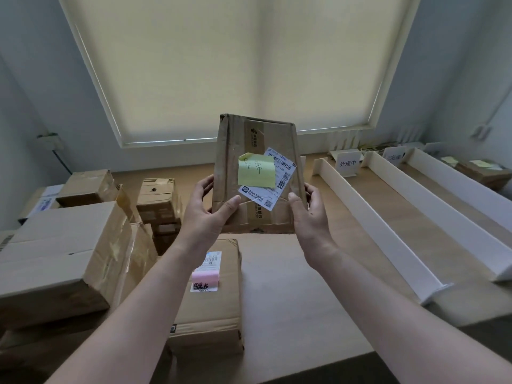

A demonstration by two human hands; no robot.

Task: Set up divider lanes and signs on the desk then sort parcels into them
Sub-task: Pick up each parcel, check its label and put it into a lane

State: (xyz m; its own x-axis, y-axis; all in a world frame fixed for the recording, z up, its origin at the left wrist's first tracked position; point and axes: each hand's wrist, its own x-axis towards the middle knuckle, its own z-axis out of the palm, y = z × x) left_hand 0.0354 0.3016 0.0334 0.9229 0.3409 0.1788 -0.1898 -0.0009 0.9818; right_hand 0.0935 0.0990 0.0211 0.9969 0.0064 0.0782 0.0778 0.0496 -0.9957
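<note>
I hold a flat brown cardboard parcel upright above the desk, its face toward me. It carries a yellow sticky note with handwriting and a white shipping label. My left hand grips its lower left edge and my right hand grips its lower right edge. White divider strips run along the desk at the right and form lanes. A white sign with black characters stands at the far end of one lane, and a second sign stands further right.
Several cardboard boxes are piled at the left. A flat parcel with a pink note lies under my arms. In the far right lane sits a parcel with a yellow note. A closed roller blind fills the window behind.
</note>
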